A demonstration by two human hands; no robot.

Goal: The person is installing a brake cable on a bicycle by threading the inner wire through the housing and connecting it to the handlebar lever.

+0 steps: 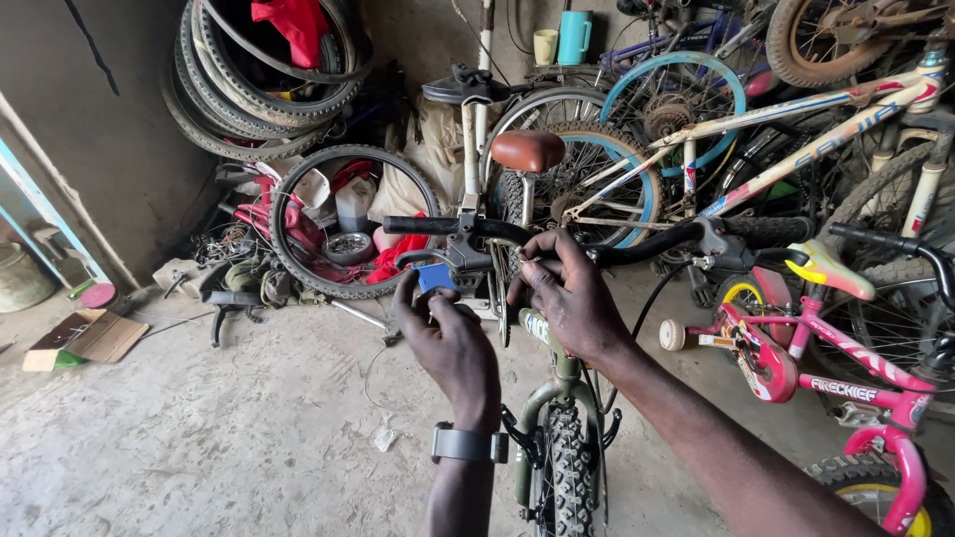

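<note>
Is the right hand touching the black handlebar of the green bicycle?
Touching. The head view shows the right hand with fingers curled over the black handlebar near its stem.

two hands (453, 343), two mugs (546, 46)

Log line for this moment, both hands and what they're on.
left hand: pinching small blue part under handlebar | right hand: gripping handlebar near stem | bike: green frame, knobby front tyre
</note>
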